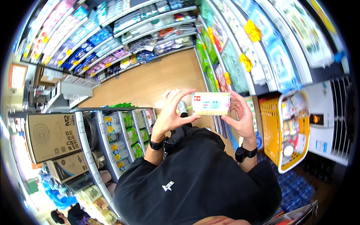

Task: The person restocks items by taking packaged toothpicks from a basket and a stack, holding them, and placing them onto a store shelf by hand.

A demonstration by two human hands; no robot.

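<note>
A flat, clear-topped box of toothpicks (210, 104) is held up in front of my black shirt. It has a white printed label, and the pale sticks show along its lower edge. My left hand (171, 111) pinches its left end, index fingertip at the upper corner and thumb at the lower one. On the opposite end, my right hand (242, 118) grips with the thumb below and the fingers above and behind. The box hides parts of the right fingers. Each wrist wears a black strap with a small device.
Right of me, a yellow plastic basket (271, 132) holds several packaged goods. Shelving with tissue packs (281, 59) rises at the upper right. On the left are shelves of paper rolls (115, 126) and fan cartons (53, 137). Another person (70, 215) is at the lower left.
</note>
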